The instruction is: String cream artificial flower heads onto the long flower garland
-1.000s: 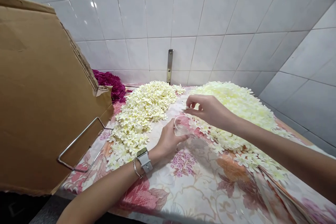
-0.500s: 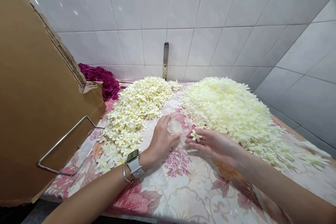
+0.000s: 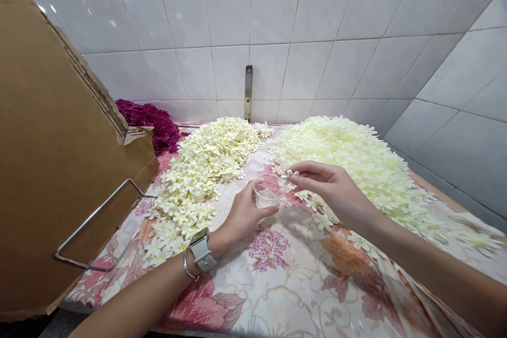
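My left hand, with a watch and a bangle on its wrist, is wrapped round a clear plastic cup. Something whitish and translucent shows low inside the cup. Between the thumb and fingers of my right hand is a small white flower, pinched just over the cup's right rim. A heap of cream flowers with yellow centres lies to the left. On the right, behind my right hand, spreads a larger heap of pale flowers.
A cardboard box stands at the left, with a bent metal wire frame beside it. Purple flowers sit behind the box. A floral cloth covers the table. Tiled wall rises behind, with a metal strip against it.
My right hand has risen and turned over, from lying low with a flower at its fingers to pinching a flower above the cup's rim. The left hand keeps hold of the cup, now tilted differently.
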`<act>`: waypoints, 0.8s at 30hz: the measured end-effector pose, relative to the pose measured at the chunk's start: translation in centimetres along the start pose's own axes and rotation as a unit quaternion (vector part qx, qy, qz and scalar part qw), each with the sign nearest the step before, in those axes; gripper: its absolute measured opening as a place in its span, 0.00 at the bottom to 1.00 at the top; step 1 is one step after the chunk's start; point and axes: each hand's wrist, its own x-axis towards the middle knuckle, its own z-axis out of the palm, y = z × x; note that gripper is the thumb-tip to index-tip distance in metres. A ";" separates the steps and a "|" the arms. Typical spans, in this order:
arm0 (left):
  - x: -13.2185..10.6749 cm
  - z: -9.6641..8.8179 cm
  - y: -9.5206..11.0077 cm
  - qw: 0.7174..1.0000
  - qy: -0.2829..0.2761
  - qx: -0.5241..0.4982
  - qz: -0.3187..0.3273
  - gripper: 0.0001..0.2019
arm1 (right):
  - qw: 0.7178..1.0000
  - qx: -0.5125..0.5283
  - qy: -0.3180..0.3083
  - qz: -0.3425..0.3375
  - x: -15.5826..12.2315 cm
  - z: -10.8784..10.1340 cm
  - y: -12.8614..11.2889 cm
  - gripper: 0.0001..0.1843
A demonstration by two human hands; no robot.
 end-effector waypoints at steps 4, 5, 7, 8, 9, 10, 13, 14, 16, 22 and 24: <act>-0.1 0.0 0.1 1.000 0.007 -0.001 -0.011 0.28 | 0.994 -0.087 -0.004 -0.058 0.4 -0.1 -0.4 0.11; -0.2 -0.1 0.4 1.000 0.028 -0.004 -0.006 0.32 | 0.993 -0.094 -0.010 -0.069 0.5 -0.1 -0.7 0.11; -0.7 -0.3 1.5 0.995 0.093 -0.019 0.022 0.36 | 0.991 -0.101 -0.015 -0.092 0.6 0.0 -1.5 0.09; -0.9 -0.5 2.2 0.990 0.129 -0.035 0.040 0.34 | 0.987 -0.111 -0.012 -0.112 0.6 0.1 -1.9 0.08; -1.2 -0.6 3.0 0.984 0.154 -0.070 0.049 0.28 | 0.982 -0.130 -0.004 -0.140 0.5 0.3 -2.2 0.06; -1.5 -0.7 3.8 0.980 0.150 -0.126 0.033 0.21 | 0.972 -0.154 0.006 -0.175 0.4 0.5 -2.4 0.05; -2.2 -0.9 6.0 0.945 0.075 -0.308 -0.086 0.14 | 0.932 -0.222 0.016 -0.284 0.2 1.6 -2.4 0.04; -2.3 -0.9 6.5 0.928 0.039 -0.352 -0.119 0.14 | 0.920 -0.237 0.003 -0.313 0.2 2.0 -2.3 0.05; -2.4 -1.0 7.2 0.905 0.000 -0.396 -0.156 0.12 | 0.903 -0.252 -0.055 -0.343 0.4 2.6 -2.3 0.07; -1.5 -2.0 6.8 0.883 0.157 -0.413 -0.160 0.08 | 0.888 -0.379 -0.210 -0.153 3.6 2.3 -4.1 0.11; -1.2 -2.3 6.5 0.873 0.199 -0.419 -0.150 0.10 | 0.812 -0.475 -0.325 -0.091 5.2 2.5 -4.3 0.12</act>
